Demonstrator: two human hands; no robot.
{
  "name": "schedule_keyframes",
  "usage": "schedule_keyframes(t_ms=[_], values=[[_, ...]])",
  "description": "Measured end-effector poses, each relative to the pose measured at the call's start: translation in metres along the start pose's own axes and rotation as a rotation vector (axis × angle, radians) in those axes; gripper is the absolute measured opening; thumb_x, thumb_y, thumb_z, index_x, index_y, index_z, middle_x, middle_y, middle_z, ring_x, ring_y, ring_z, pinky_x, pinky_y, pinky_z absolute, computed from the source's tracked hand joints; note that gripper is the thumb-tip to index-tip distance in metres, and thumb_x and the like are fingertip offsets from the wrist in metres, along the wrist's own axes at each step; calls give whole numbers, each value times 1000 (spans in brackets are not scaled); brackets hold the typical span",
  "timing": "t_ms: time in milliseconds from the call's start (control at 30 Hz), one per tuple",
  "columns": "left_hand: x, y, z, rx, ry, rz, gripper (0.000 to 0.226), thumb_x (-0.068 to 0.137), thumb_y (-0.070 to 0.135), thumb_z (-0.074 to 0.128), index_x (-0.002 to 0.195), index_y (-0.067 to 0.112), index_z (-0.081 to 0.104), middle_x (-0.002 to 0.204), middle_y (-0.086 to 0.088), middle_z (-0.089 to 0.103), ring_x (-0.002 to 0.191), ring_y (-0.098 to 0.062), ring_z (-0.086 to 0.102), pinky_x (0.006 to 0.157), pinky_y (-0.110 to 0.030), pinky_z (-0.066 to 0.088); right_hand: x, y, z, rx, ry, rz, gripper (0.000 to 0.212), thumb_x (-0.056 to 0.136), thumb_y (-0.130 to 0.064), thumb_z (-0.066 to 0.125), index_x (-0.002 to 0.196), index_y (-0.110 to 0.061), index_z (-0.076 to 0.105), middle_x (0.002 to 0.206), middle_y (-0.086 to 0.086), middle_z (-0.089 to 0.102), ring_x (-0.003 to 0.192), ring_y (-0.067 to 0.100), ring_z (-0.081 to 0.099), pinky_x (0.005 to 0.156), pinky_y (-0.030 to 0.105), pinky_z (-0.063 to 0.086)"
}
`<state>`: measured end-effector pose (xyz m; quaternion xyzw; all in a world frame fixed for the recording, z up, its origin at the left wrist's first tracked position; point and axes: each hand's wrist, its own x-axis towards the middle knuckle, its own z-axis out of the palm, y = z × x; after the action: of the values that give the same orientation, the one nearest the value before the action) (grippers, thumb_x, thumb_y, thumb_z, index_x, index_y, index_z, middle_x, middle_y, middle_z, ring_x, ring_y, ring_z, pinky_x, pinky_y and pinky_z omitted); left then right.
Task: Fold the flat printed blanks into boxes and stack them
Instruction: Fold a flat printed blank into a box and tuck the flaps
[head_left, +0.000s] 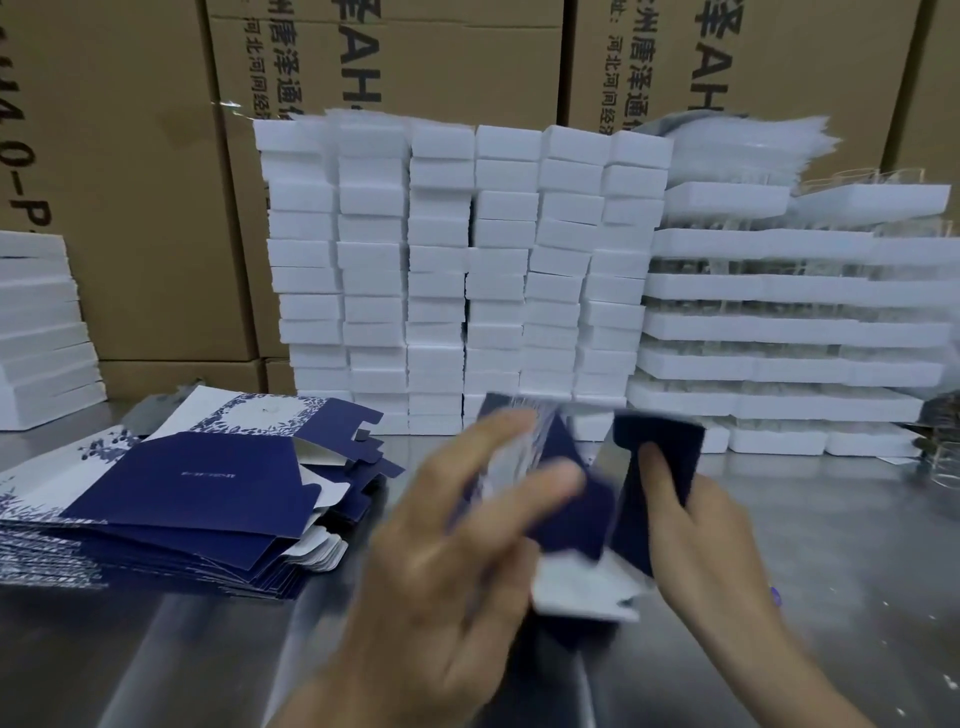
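Note:
A navy and white printed blank (576, 514), partly folded, is held above the metal table (831, 519) in the centre. My left hand (447, 561) is blurred, its fingers spread against the blank's left side. My right hand (701, 530) grips the blank's right navy flap, thumb on top. A pile of flat printed blanks (171, 493) lies on the table at the left, fanned out, navy faces and white floral faces showing.
Columns of stacked white foam blocks (467, 270) stand behind the hands. Layers of white trays with clear glass items (795, 322) rise at the right. More white foam blocks (41, 332) sit at far left. Brown cartons (156, 156) form the back wall.

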<state>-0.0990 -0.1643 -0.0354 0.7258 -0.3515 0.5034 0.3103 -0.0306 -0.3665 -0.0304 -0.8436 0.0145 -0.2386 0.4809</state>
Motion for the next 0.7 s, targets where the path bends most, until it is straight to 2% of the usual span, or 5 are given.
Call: schedule_keyframes(t_ms=[100, 200, 433, 567, 700], values=[[0, -1, 5, -96, 151, -385, 43, 105, 30, 46, 145, 46, 51, 145, 15, 58, 138, -16, 55, 101, -25, 49, -5, -11, 8, 633, -87, 285, 47, 110, -43, 44, 73, -24, 67, 64, -2, 71, 53, 13, 67, 56, 29, 47], [-5, -7, 14, -95, -13, -666, 66, 93, 14, 63, 137, 61, 49, 134, 34, 55, 133, 1, 53, 102, -31, 51, -13, -24, 13, 1001, -300, 480, 51, 108, -33, 48, 61, -25, 67, 57, 0, 58, 40, 16, 49, 38, 23, 34], [-4, 3, 35, -889, -49, -1092, 83, 77, 36, 89, 150, 26, 51, 99, 4, 75, 91, -12, 74, 81, -30, 62, -37, -34, 22, 913, -616, 443, 43, 93, -43, 67, 60, -16, 69, 56, 1, 46, 43, 11, 38, 43, 21, 29], [2, 8, 43, -903, 85, -1336, 42, 81, 51, 71, 76, 11, 62, 59, -5, 48, 50, -17, 52, 55, -31, 56, -50, -37, 33, 833, -562, 380, 49, 92, -40, 68, 49, -17, 62, 57, 7, 51, 45, 15, 42, 57, 31, 41], [6, 12, 44, -944, 168, -1535, 70, 104, 53, 44, 44, 17, 49, 48, -2, 34, 37, -17, 36, 40, -22, 41, -55, -39, 38, 744, -567, 367, 54, 96, -39, 67, 46, -20, 60, 52, 5, 53, 39, 14, 42, 48, 24, 37]])
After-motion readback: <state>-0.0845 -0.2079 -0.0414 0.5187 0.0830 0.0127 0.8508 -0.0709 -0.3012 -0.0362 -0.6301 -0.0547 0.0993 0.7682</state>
